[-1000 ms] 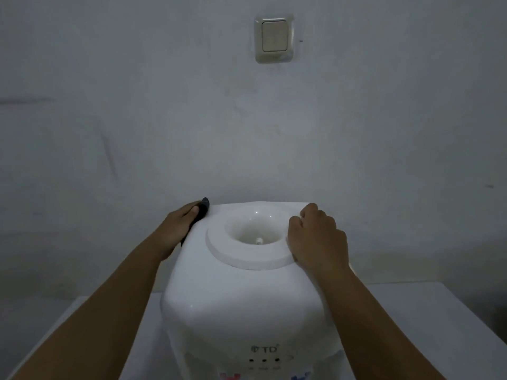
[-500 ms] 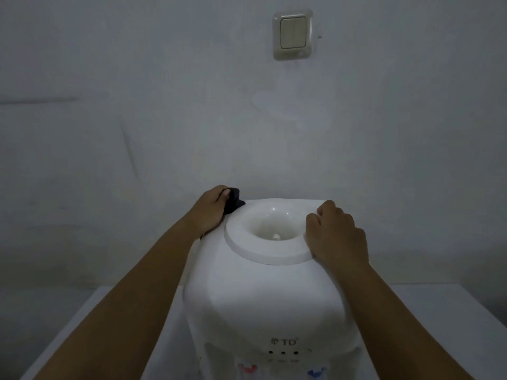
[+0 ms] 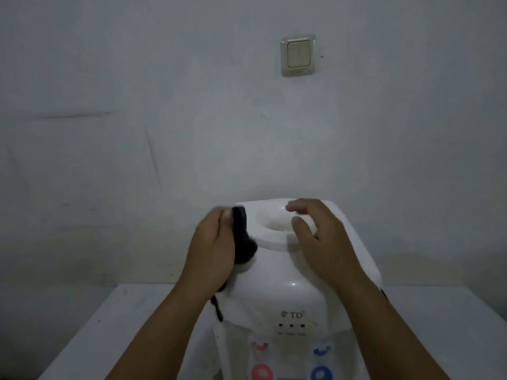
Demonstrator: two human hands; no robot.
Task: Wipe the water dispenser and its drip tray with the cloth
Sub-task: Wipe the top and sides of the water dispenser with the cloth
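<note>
The right hand [image 3: 321, 237] has lifted, fingers loosely spread, above the water dispenser [image 3: 290, 281]; the left hand [image 3: 212, 250] presses the dark cloth [image 3: 242, 237] against it.

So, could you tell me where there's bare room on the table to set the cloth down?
The table shows bare surface left of the water dispenser, and a strip at its right. The dispenser's top is crowded: left hand pressing the cloth, right hand over the collar.

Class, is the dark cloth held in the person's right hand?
No, the left hand presses the dark cloth against the dispenser; the right hand holds nothing.
</note>
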